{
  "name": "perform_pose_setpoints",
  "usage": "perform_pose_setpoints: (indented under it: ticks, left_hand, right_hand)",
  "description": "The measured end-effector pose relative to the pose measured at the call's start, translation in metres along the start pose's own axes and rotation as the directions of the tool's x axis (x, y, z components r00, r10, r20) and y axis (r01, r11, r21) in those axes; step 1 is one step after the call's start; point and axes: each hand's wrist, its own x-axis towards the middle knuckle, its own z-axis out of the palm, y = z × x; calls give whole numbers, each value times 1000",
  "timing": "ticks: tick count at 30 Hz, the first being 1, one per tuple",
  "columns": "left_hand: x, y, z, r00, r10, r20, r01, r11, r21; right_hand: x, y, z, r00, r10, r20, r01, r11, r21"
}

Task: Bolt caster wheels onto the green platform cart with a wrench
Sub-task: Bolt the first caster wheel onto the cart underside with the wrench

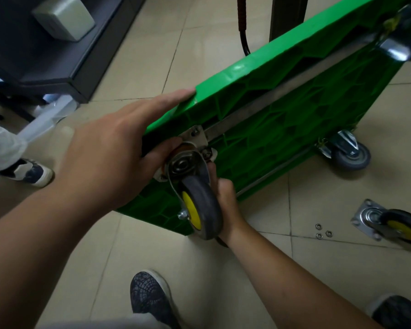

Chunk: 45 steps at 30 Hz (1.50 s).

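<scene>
Two hands work at the near corner of the green platform cart point(294, 110), which stands tipped on one long edge on the tiled floor point(318, 198), its ribbed underside turned toward us. Our left hand point(109, 153) grasps that corner, fingers laid over the cart's upper rim and thumb pressed on the underside just beside the steel mounting plate point(197, 136). A yellow-hubbed caster point(204, 205) juts from that plate toward us. Our right hand point(226, 198) sits just behind the wheel, against the cart's underside, fingers curled tight; the wheel hides what they close on, so we cannot tell whether they hold anything. At the cart's far lower corner a grey caster point(351, 154) touches the floor, and at its far upper corner a metal fitting point(395, 49) shows only as a blur. Below the cart's lower edge a loose caster point(394, 225) lies on its side, three small washers point(323, 233) just beside it. A black cabinet point(45, 55) stands left of the cart, well apart.
</scene>
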Motion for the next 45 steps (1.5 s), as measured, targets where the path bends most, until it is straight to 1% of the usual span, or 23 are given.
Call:
perform_pose_setpoints:
  ticks: [4,5,6,7,8,10,12,14,17,18,20,24,26,28,29,30,31,32,33,34,36,40,45]
  left_hand:
    - [1,-3,0,1000,7,7,-7,1000,-7]
    - [2,-3,0,1000,5,8,-5,1000,-8]
    - [2,-3,0,1000,2,10,-2,1000,-9]
    - [2,-4,0,1000,1,12,-1,1000,-8]
    - [1,-4,0,1000,4,12,-3,1000,-8]
    - [2,-3,1,1000,12,8,-12,1000,-4]
    - [3,-4,2,1000,9,4,-9,1000,4]
    - [6,-5,2,1000,4,9,-4,1000,3]
    - [6,-4,-1,1000,-3,14,4,1000,-24]
    - [6,-4,0,1000,2,15,-1,1000,-23]
    - [5,-2,0,1000,7,7,-7,1000,-9]
    - [3,1,1,1000,1,-2,-1,1000,12]
    - [2,2,0,1000,-5,-5,5,1000,8]
    - [1,4,1,1000,-3,-12,3,1000,5]
    - [0,4,1,1000,-3,-16,3,1000,8]
    - [0,4,1,1000,-6,-21,6,1000,13]
    - [0,4,1,1000,-11,-23,11,1000,17]
    - [1,4,1,1000,-17,-21,17,1000,19]
    - [1,4,1,1000,-21,-18,21,1000,20]
    - [2,4,2,1000,-24,-15,25,1000,19]
    - [3,4,3,999,-31,-14,31,999,15]
    - [3,3,5,999,-38,-30,39,999,37]
    - [4,1,5,998,-60,-13,61,998,23]
  right_hand:
    - [-4,-5,2,1000,-4,-6,4,996,-84]
    - [-1,-5,-2,999,-28,-30,23,987,-160]
    - [3,-8,-10,995,-92,-35,74,937,-341]
    - [10,-13,-23,982,-189,-13,148,808,-570]
    - [16,-23,-36,962,-267,51,211,615,-760]
    - [26,-46,-59,921,-328,211,299,245,-922]
    - [30,-63,-72,844,-425,328,355,-15,-935]
    - [27,-80,-69,777,-486,401,319,-245,-916]
    - [20,-115,-62,806,-357,473,237,-537,-809]
    - [17,-127,-60,804,-345,484,228,-572,-788]
    - [8,-152,-48,729,-410,548,234,-603,-763]
    - [4,-167,-31,696,-349,627,326,-625,-710]
    - [3,-170,-39,685,-362,633,294,-657,-694]
    - [4,-165,-60,691,-445,570,279,-564,-777]
    - [4,-158,-71,715,-516,472,307,-375,-875]
    - [2,-148,-77,779,-550,302,341,-33,-940]
    - [-2,-133,-79,841,-534,87,340,395,-853]
    - [-4,-115,-78,885,-451,-117,306,752,-584]
    - [-6,-95,-75,918,-308,-251,237,932,-276]
    - [-7,-75,-69,938,-186,-292,175,983,-62]
    - [-11,-42,-54,957,-86,-275,112,991,77]
    - [-16,-10,-33,985,-83,-149,86,996,9]
    - [0,12,-15,1000,2,5,-1,996,-88]
